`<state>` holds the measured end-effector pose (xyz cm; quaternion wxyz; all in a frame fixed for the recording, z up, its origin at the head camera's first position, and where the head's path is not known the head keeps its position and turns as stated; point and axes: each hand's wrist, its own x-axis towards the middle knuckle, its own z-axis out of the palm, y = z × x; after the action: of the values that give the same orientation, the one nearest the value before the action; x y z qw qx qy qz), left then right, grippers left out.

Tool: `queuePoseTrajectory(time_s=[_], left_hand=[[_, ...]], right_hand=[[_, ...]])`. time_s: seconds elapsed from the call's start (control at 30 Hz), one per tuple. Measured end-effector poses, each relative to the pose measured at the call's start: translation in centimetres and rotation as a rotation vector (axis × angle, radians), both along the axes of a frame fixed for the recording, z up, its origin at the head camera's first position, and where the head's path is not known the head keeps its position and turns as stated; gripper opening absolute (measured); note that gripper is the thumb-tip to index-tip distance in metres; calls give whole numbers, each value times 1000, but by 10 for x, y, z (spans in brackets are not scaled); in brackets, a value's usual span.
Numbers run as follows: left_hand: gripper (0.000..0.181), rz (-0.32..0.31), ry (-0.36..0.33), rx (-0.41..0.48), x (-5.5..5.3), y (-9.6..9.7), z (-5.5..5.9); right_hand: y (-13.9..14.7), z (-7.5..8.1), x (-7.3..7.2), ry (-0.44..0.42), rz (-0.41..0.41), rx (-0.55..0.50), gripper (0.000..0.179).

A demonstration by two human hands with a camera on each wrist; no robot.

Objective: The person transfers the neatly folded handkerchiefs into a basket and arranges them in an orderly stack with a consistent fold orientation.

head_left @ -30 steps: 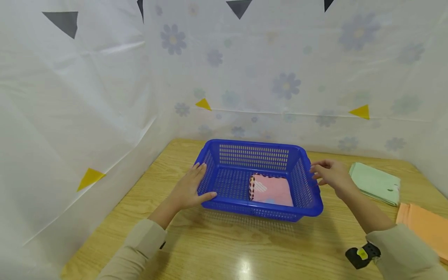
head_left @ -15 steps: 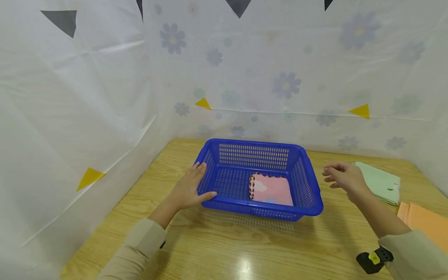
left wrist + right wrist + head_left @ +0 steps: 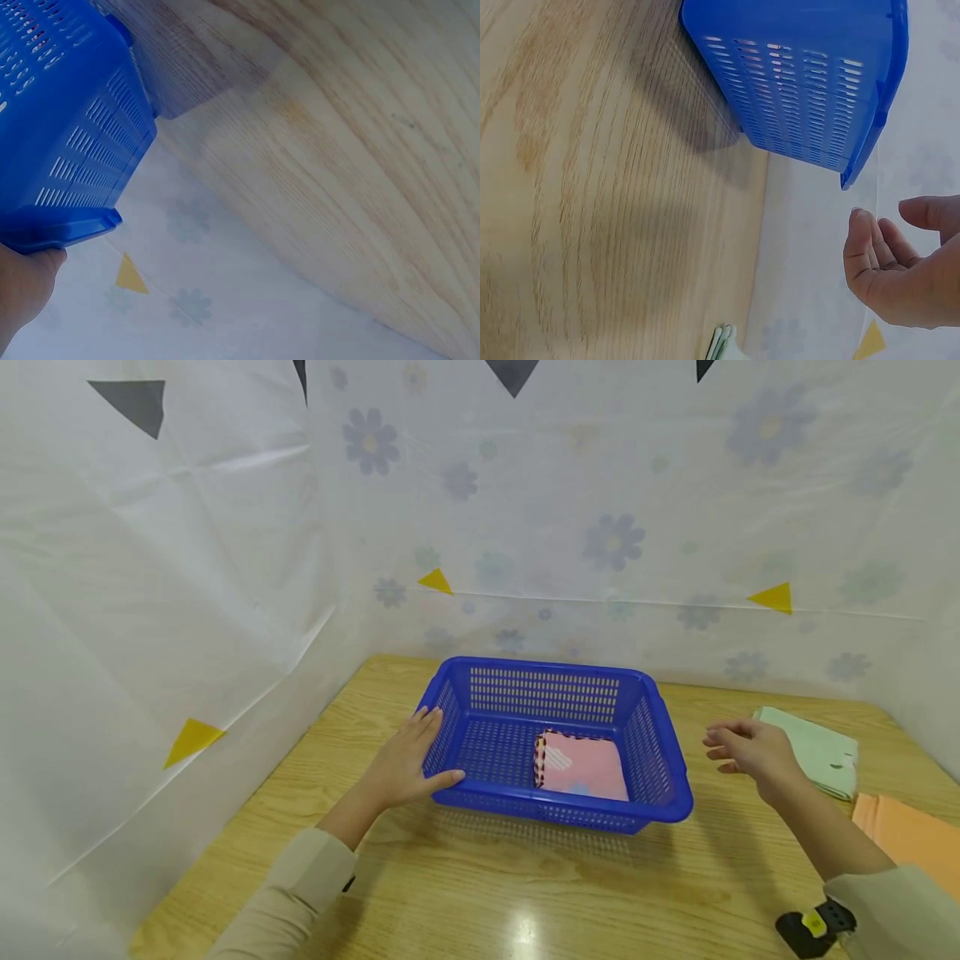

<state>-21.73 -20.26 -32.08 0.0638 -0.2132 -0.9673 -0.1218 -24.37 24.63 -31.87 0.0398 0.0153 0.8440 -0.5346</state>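
A blue plastic basket (image 3: 555, 806) with slotted walls stands on the table. Inside it, toward the right, lies a folded pink cloth (image 3: 583, 767) with a checked edge. My left hand (image 3: 405, 764) rests on the basket's left corner, fingers extended on the side rim and thumb along the front rim; the left wrist view shows only part of that hand (image 3: 26, 289) at the rim. To the right of the basket, apart from it, my right hand (image 3: 757, 756) hovers over the table with loosely bent fingers and nothing in them. In the right wrist view its palm (image 3: 900, 289) holds nothing.
A folded mint-green cloth (image 3: 813, 752) lies behind my right hand. Nearer on the right is a folded orange cloth (image 3: 915, 852). The wooden table (image 3: 465, 893) ends at white flower-patterned sheeting (image 3: 555, 560) along the back and left.
My right hand has come away from the basket's right rim and moved right, toward the green cloth. My left hand and the basket stay where they were.
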Motion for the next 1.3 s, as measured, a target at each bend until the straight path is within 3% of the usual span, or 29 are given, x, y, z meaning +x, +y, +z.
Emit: queuePoseTrajectory(time_s=[0.47,0.73,0.97,1.3], left_hand=[[97,1,7,-2,0,0,1],[97,1,3,0,1,0,2],[98,1,3,3,1,0,2],[98,0,5,4,0,0,1]], right_hand=[[14,-18,2,-29,9,-58,51],[21,-22,3,-38,5,-102,34],[26,-27,2,-48,-13,-75,54],[38,-35,3,-62,-39,-58,58]])
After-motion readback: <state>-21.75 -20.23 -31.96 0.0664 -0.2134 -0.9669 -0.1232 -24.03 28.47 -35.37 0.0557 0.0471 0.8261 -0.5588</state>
